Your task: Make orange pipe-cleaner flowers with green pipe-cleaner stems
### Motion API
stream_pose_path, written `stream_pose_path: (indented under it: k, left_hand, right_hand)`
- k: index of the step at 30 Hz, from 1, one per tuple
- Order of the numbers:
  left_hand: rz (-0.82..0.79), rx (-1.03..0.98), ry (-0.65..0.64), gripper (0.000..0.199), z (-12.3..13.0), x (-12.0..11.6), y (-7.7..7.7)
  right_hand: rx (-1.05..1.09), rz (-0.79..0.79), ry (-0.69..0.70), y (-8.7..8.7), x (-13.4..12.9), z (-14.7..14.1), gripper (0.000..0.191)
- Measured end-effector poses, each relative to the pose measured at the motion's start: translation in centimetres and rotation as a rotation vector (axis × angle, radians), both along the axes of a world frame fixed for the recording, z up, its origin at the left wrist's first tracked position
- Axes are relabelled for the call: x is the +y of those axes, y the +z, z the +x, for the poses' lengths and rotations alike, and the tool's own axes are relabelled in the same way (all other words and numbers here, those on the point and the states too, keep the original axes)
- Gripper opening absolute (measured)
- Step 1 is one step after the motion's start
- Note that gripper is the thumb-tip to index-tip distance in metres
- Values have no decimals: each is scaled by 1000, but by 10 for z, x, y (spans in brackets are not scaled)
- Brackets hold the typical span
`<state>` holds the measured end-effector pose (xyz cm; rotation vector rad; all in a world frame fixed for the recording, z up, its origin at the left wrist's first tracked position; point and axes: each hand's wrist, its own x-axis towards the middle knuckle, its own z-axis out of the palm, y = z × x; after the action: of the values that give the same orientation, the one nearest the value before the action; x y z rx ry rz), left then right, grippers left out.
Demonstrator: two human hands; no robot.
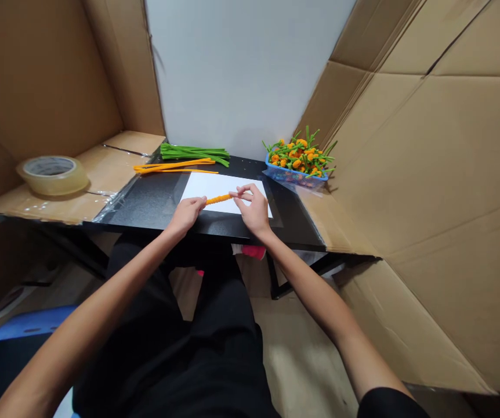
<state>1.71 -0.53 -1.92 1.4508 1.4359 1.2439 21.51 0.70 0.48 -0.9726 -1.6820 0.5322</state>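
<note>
Between my hands stretches an orange pipe cleaner (218, 199) with a bumpy, coiled-looking surface, held above a white sheet (250, 209). My left hand (188, 213) pinches its left end between thumb and fingers. At the right end, the thumb and index finger of my right hand (253, 209) close on the tip, other fingers curled loosely. Behind the sheet lie loose straight orange pipe cleaners (176, 166) and, farther back, a bundle of green pipe cleaners (193, 152).
A blue basket (296, 175) full of orange-and-green pipe cleaner flowers (301, 154) stands at the back right. On cardboard at the left sits a roll of clear tape (54, 175). Cardboard walls (450, 174) flank the black table (145, 200).
</note>
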Motion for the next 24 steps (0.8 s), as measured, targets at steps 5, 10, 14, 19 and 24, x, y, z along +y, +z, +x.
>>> stream_pose_path:
  k: [5, 10, 14, 19, 24]
  left_hand:
    - [-75, -119, -16, 39, -2, 0, 3]
    - [-126, -198, -24, 33, 1, 2, 9]
    - [-137, -217, -64, 35, 0, 2, 10]
    - [-133, -222, -122, 38, -2, 0, 9]
    - [-138, -218, -146, 38, -2, -1, 10]
  right_hand:
    - [-159, -40, 22, 18, 9, 4, 15]
    - [-338, 54, 61, 22, 4, 8, 4]
    - [-294, -46, 130, 24, 8, 15, 6]
    - [-130, -356, 327, 39, 26, 30, 32]
    - [-109, -458, 423, 45, 26, 39, 40]
